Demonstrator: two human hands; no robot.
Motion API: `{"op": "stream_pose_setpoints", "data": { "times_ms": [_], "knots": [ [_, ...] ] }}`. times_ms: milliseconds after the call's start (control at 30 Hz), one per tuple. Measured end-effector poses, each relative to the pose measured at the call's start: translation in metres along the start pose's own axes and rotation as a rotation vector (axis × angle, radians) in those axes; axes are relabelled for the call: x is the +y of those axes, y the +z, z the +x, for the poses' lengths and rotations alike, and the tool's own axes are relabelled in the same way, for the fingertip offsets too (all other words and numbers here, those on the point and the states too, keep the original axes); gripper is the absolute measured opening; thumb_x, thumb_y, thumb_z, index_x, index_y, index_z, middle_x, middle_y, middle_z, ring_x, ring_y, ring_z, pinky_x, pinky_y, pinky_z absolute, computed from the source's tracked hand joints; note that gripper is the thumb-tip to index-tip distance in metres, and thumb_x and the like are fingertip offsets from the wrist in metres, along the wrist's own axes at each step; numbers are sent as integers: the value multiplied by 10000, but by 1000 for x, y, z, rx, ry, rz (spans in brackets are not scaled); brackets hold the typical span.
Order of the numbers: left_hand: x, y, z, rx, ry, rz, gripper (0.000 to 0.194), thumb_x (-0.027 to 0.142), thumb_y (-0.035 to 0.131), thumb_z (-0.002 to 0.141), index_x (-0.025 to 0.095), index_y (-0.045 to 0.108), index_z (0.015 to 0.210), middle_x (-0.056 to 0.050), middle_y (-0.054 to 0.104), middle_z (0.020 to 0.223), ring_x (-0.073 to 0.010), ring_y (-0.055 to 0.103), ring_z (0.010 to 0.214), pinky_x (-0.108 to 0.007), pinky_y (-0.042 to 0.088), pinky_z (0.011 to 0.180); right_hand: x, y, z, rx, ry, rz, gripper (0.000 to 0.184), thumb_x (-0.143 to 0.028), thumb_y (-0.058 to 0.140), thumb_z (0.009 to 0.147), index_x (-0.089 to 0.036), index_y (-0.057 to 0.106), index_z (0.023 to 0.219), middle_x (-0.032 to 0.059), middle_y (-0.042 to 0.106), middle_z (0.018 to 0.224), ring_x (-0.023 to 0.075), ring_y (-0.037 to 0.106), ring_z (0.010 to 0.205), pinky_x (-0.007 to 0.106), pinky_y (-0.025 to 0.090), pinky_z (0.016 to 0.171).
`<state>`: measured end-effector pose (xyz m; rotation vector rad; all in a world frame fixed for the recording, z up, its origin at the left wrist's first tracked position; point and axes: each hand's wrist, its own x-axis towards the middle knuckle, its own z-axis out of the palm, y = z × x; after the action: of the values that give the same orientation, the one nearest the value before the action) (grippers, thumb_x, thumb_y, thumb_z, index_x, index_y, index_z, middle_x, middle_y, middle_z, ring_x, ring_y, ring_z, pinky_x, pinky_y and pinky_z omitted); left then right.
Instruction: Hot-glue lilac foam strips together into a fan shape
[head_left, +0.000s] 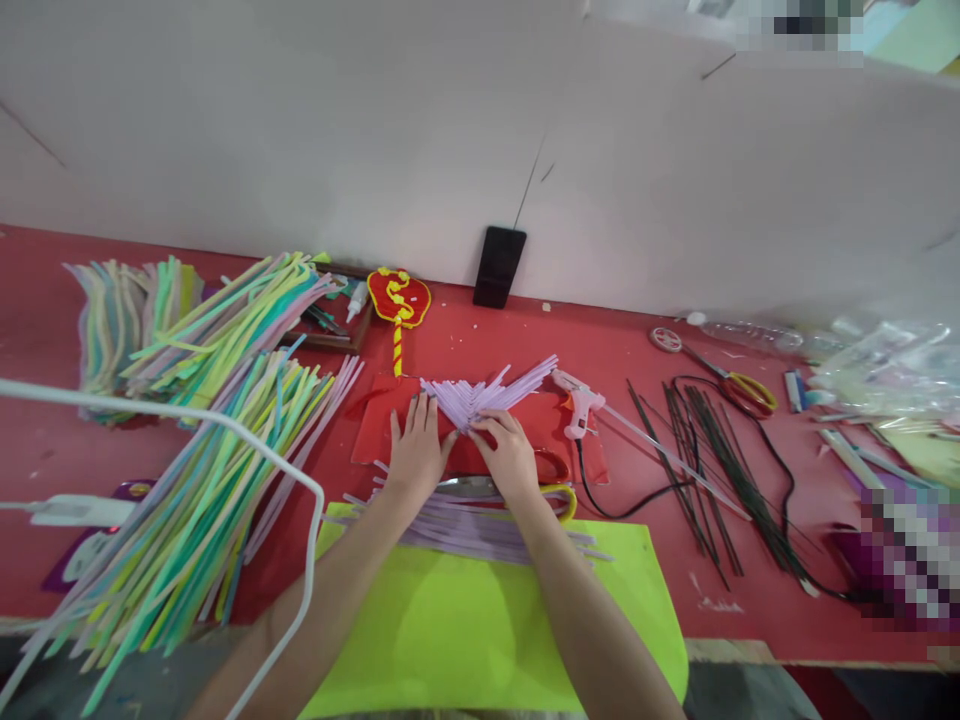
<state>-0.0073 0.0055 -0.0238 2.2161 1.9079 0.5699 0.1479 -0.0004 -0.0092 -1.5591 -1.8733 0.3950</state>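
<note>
A lilac V-shaped weave of pipe cleaners point(471, 400) lies on a red sheet point(375, 430) in front of me. My left hand point(417, 445) rests flat at its left side, fingers stretched out, thumb near the lower tip. At that tip, my right hand point(508, 448) pinches the lilac stems between thumb and fingers. Scissors point(469, 487) with red and yellow handles lie beneath my right wrist. Loose lilac pipe cleaners point(465, 535) spread across a lime-green sheet point(480, 630), partly hidden by my forearms.
A pink glue gun point(581, 402) with a black cord sits right of the weave. Dark stems point(720, 470) and more scissors point(720, 375) lie farther right. Pastel pipe cleaners point(202, 500) pile up at left, crossed by a white cable point(247, 435). A phone point(499, 267) leans on the wall.
</note>
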Motion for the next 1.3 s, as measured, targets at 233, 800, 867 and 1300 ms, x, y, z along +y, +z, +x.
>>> {"op": "stream_pose_setpoints", "data": {
  "times_ms": [233, 800, 867, 1300],
  "knots": [
    [0, -11, 4, -92, 5, 32, 515, 360, 405, 908, 90, 408, 1347, -187, 338, 1461, -312, 313, 1361, -573, 239, 1094, -1, 0, 0, 0, 0, -6, 111, -252, 581, 848, -231, 680, 893, 41, 636, 1042, 194, 569, 989, 339, 481, 874],
    [-2, -22, 7, -195, 44, 125, 540, 375, 370, 919, 60, 390, 1357, -180, 291, 1484, -290, 281, 1379, -535, 243, 1107, 0, 0, 0, 5, 4, -3, 108, -245, 591, 840, -228, 682, 894, 33, 635, 1042, 193, 566, 982, 329, 472, 871],
    [-4, -23, 7, -194, 57, 122, 542, 372, 389, 914, 60, 389, 1356, -190, 317, 1470, -294, 295, 1372, -537, 255, 1100, 0, 1, 0, 2, 3, -3, 114, -246, 582, 845, -235, 683, 896, 34, 635, 1045, 194, 567, 986, 331, 473, 868],
    [-9, -33, 9, -215, 123, 164, 484, 358, 387, 923, 85, 436, 1321, -176, 329, 1470, -286, 330, 1356, -494, 301, 1083, 3, 2, -1, 3, 8, -6, 130, -268, 566, 853, -251, 684, 905, 30, 634, 1050, 199, 567, 989, 339, 474, 866]
  ]
}}
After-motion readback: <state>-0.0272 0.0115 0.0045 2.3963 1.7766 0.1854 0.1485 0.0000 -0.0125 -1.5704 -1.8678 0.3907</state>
